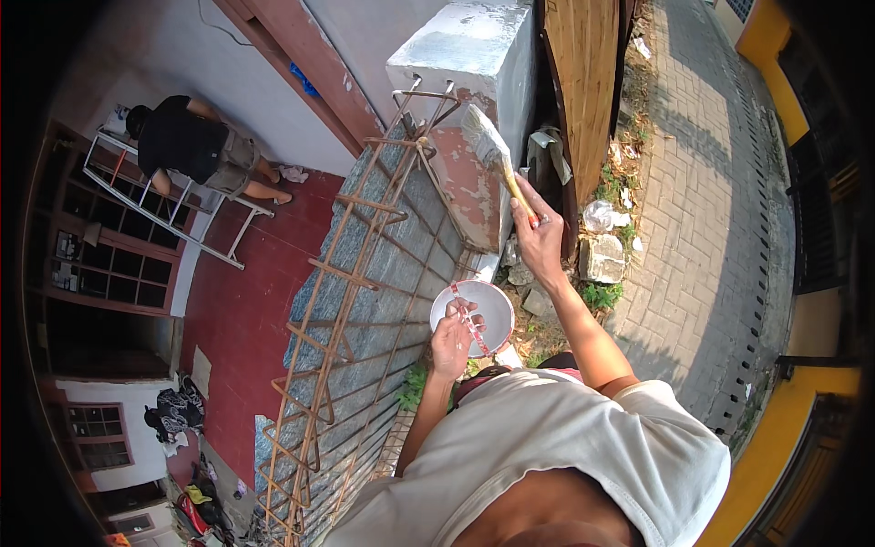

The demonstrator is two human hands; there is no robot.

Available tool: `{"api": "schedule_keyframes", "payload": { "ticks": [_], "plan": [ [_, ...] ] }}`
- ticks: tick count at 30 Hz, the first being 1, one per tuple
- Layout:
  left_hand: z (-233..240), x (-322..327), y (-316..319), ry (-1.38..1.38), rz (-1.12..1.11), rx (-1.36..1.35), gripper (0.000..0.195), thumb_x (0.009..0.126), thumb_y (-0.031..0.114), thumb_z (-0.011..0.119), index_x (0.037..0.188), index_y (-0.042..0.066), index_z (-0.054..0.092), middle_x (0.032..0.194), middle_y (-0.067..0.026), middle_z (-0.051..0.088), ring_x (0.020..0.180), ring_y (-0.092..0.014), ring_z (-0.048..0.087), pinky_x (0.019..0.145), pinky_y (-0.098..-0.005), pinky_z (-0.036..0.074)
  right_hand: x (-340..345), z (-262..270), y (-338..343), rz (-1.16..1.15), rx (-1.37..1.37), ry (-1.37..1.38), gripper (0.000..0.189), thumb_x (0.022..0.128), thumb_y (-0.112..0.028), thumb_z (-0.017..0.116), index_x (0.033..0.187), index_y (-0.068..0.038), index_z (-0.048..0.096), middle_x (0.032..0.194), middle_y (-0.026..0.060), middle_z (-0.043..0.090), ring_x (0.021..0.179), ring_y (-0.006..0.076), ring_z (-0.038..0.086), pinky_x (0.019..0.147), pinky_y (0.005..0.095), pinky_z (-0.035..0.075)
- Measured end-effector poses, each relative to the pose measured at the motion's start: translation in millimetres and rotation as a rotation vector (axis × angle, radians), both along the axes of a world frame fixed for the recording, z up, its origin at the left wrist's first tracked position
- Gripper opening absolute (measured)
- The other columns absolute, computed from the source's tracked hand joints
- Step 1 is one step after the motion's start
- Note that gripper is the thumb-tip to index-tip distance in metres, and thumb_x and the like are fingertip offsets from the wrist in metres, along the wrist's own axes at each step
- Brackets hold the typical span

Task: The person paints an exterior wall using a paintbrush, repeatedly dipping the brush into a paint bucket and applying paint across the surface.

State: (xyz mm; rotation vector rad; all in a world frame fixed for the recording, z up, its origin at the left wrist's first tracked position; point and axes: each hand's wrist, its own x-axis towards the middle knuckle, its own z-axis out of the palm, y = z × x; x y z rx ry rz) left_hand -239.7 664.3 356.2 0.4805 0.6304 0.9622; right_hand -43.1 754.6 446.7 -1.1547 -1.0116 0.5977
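Note:
My right hand [539,222] grips a paintbrush [509,174] by its yellow and red handle. White paint coats the bristles, which point up and away from me beside a masonry pillar [465,178]. The pillar's top and one side are whitish, while its near face shows peeling reddish and pale patches. Lower down, my left hand [452,342] is closed around the red and white strap handle of a white bucket [504,308], which hangs in front of my waist. How much paint the bucket holds I cannot tell.
Rusty rebar [342,267] runs along the fence on my left, its ends sticking out. Beyond it a person in a dark shirt [183,140] bends over a metal ladder [171,198] on a red floor [253,308]. Wooden boards [581,89], rubble [603,258] and a paved lane [683,225] lie right.

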Motion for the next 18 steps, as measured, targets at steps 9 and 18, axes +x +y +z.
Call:
{"api": "schedule_keyframes", "payload": {
  "ticks": [9,18],
  "plan": [
    [-0.1,2.3,3.6,0.003,-0.032,-0.005,0.039,0.083,0.035,0.048,0.111,0.009,0.043,0.11,-0.0072,0.048,0.097,-0.022,0.048,0.087,-0.0395,0.039,15.4,-1.0,25.8,-0.024,0.063,-0.119,0.033,0.089,-0.008,0.053,0.122,0.001,0.054,0.114,0.0153,0.061,0.105,0.0129,0.054,0.09,0.0253,0.042],
    [4.8,6.1,8.4,0.028,-0.053,0.026,0.039,0.083,0.033,0.046,0.114,0.009,0.042,0.112,-0.008,0.048,0.097,-0.022,0.049,0.088,-0.0388,0.038,13.3,5.3,45.4,0.156,-0.139,-0.035,0.033,0.088,-0.008,0.055,0.119,0.002,0.055,0.107,0.0131,0.064,0.095,0.01,0.054,0.082,0.025,0.044]
  ]
}}
